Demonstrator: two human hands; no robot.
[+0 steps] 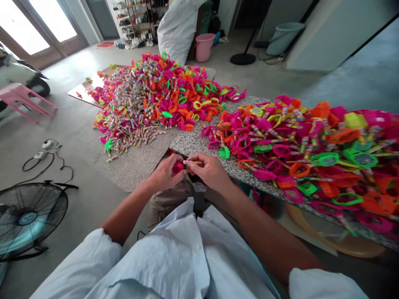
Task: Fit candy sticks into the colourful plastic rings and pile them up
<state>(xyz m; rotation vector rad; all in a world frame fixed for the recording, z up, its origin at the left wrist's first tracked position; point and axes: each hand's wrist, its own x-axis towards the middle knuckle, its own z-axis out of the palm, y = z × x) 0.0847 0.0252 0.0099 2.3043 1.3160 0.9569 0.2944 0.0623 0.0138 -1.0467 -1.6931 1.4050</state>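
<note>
The left forearm (pixel 129 210) and right forearm (pixel 263 230) slant inward, bare. The left hand (pixel 166 172) and right hand (pixel 209 169) meet before the torso (pixel 187 253), fingertips (pixel 185 159) close together, each pinching between thumb and fingers.

**Glare upper left, smear far right**

On my remote feed, glass doors (pixel 52 18) burned white, laying sheen on the floor (pixel 73 62). I saw the left hand (pixel 168 172) and right hand (pixel 213 170) fairly clearly; the colourful pile (pixel 358 160) blurred rightward, and the lower-right corner looked dim.

Toy watches (pixel 264 174) pink, orng, grn & ylw; tabletop (pixel 191 141) speckled blk/wht.
</note>
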